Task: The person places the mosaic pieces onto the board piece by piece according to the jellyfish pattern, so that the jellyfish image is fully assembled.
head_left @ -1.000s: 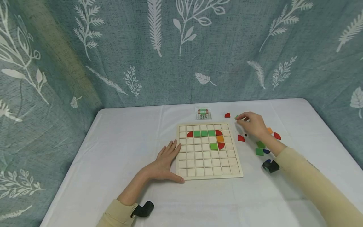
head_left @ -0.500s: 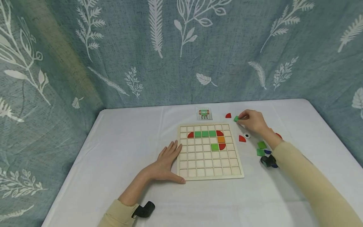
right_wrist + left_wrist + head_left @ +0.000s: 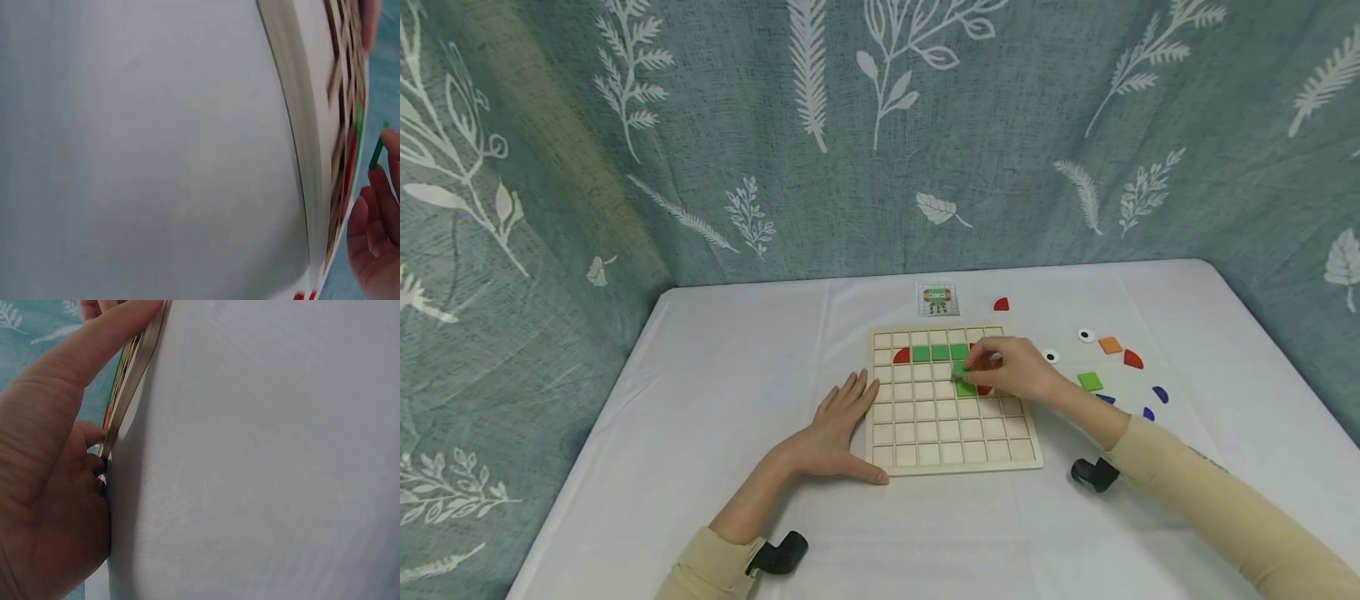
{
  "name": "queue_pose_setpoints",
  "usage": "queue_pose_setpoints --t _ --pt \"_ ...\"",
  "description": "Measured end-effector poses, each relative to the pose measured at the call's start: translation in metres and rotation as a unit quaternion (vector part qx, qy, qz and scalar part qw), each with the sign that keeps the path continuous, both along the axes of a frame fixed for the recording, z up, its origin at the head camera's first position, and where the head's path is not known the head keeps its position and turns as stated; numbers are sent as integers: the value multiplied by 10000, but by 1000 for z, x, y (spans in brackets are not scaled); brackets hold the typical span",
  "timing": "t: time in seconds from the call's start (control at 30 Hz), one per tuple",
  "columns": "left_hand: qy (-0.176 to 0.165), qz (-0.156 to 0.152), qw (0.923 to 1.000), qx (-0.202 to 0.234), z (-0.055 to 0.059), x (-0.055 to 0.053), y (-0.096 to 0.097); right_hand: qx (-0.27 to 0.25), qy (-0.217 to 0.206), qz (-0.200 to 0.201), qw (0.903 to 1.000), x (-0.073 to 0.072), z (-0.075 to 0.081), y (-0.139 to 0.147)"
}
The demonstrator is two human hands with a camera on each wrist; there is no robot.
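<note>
Green tile [image 3: 959, 370] carried over the grid board [image 3: 927, 433]

Half a second ago it was held past the board's far right corner. Now it is pinched, tilted, between thumb and fingers of the right-hand grip [image 3: 1013, 367], over the board near its lime tile [image 3: 966, 389]. The left-hand grip [image 3: 831, 429] is unclenched, fingers spread, against the board's left edge. Right of the board, a second eye disc [image 3: 1086, 335] has been uncovered.

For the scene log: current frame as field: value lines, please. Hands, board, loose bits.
board: wooden grid, partly filled with placed pieces
left hand: touches board's left rim, fingers spread
right hand: pinches green piece over the board
card: beyond the board
right of board: orange piece, red piece, light green piece, eye discs, blue pieces
hidden: some cells, by right hand
</note>
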State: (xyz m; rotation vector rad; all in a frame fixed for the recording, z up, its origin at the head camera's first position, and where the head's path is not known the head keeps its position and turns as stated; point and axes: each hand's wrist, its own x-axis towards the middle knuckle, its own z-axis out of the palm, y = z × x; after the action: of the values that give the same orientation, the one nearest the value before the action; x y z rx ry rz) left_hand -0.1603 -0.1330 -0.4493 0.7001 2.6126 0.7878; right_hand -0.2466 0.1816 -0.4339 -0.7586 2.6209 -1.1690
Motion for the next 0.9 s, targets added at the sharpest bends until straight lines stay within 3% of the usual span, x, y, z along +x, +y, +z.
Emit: queue_pose_setpoints --t 0.23,0.47,0.63,0.8,0.9 --pt "-15 -15 10000 1 -1 0 1 226 877 972 9911 7 -8 -16" --pt "-7 -24 10000 11 -1 0 1 301 1206 1241 9845 9 -5 -19" --pt "2 -39 10000 -19 -1 0 1 206 1102 1120 9874 11 -6 -13" --pt "9 -21 10000 -24 -1 0 0 3 600 588 9965 14 -5 5" --pt "6 -9 10000 -14 -2 0 0 -17 510 191 9985 16 -2 22"
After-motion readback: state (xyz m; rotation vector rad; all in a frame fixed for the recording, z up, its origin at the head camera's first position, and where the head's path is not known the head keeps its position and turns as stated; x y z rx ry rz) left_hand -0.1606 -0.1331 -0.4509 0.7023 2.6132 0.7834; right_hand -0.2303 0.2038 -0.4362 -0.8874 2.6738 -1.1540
